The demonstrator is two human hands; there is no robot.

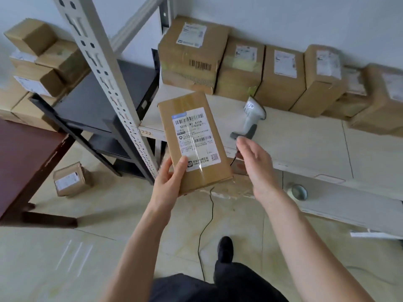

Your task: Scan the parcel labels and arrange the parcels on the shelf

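A: where's the parcel (pixel 194 141)?
B: left hand (pixel 166 182) grips its bottom corner, label up, over the shelf's (pixel 305 136) front edge.
A: right hand (pixel 255 162)?
B: empty, fingers loose, just beside the scanner (pixel 248 118).

Shelf (pixel 305 136): 6 parcels (pixel 281 79) along back, 1 scanner (pixel 250 118). Left of shelf: approx 5 stacked boxes (pixel 43 62), 1 on floor (pixel 70 179). 1 parcel in hand (pixel 194 142).
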